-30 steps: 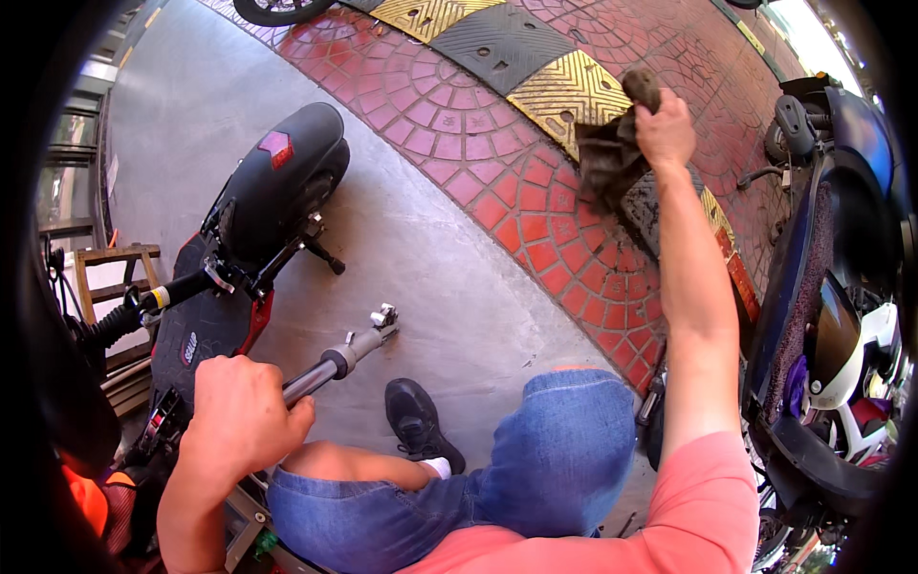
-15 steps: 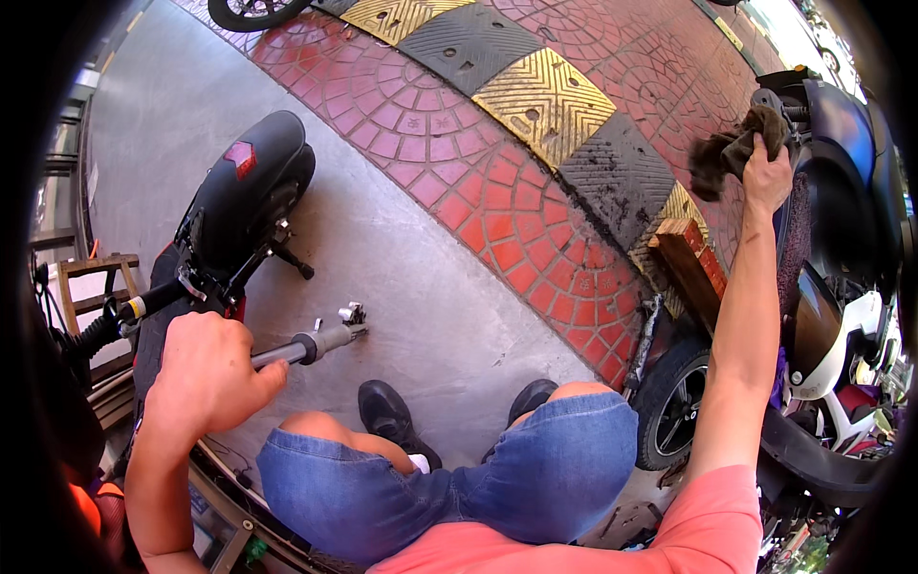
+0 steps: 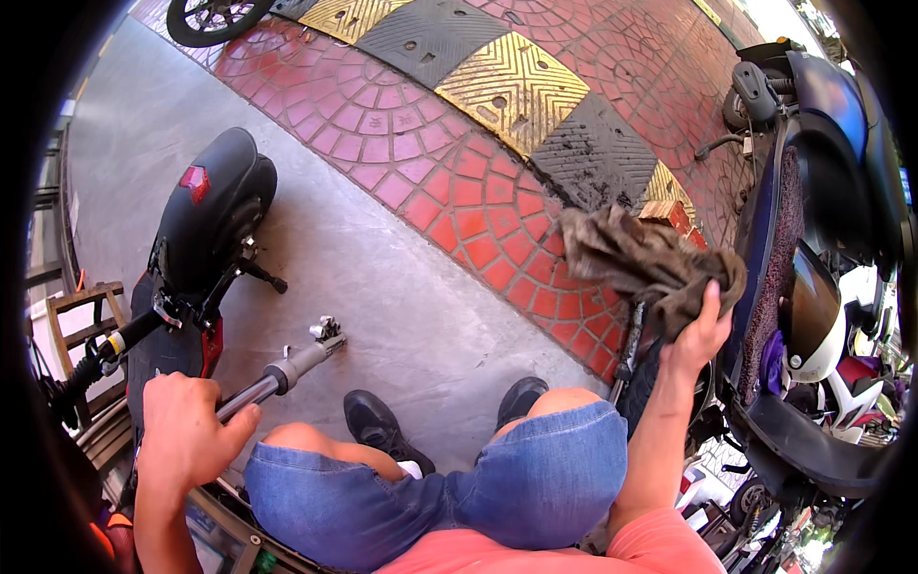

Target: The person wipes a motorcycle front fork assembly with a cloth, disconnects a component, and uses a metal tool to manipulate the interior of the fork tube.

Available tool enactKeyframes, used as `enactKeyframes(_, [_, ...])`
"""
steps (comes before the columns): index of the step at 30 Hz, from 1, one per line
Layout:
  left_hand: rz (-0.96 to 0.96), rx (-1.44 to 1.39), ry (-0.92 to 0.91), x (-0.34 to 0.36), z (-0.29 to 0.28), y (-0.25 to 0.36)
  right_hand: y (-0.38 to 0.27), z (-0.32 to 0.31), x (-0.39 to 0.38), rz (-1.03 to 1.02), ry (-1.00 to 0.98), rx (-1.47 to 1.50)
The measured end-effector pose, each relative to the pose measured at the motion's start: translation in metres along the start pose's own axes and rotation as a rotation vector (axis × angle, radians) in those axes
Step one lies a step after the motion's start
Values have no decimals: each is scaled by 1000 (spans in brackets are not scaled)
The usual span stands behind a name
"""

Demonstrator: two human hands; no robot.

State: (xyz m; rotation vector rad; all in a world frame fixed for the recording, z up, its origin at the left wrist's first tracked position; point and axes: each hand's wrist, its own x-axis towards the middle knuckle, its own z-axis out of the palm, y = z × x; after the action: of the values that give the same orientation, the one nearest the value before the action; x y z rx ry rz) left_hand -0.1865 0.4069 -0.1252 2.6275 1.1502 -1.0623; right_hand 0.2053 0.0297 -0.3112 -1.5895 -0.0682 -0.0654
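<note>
My left hand (image 3: 184, 426) is closed round the near end of a metal fork leg (image 3: 304, 365). The leg has a shiny inner tube, a grey lower sleeve and a bracket at its far end, and it slants just above the grey floor (image 3: 402, 287). On the right, my right hand (image 3: 701, 330) grips a dark brown, stained rag (image 3: 636, 253). The rag's loose end trails left, over the edge of the red paving, and partly hides a wooden block (image 3: 667, 212).
A black scooter (image 3: 215, 206) with a red reflector stands at left. Parked scooters line the right, with a white and brown helmet (image 3: 818, 330) among them. A black and yellow ramp (image 3: 516, 86) crosses the red paving (image 3: 497, 220). A wheel (image 3: 215, 14) shows at the top.
My right hand has come back from the far right scooter with the rag, nearer to my knees. The left hand still grips the fork leg, and the view has shifted slightly.
</note>
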Motion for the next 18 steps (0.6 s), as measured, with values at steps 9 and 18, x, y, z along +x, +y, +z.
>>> enactKeyframes(9, [-50,-79,90,-21,35,-22,142,1,-71,878,199,212])
enactKeyframes(18, [-180,-102,80,-25,15,8,253,210,155,595,173,76])
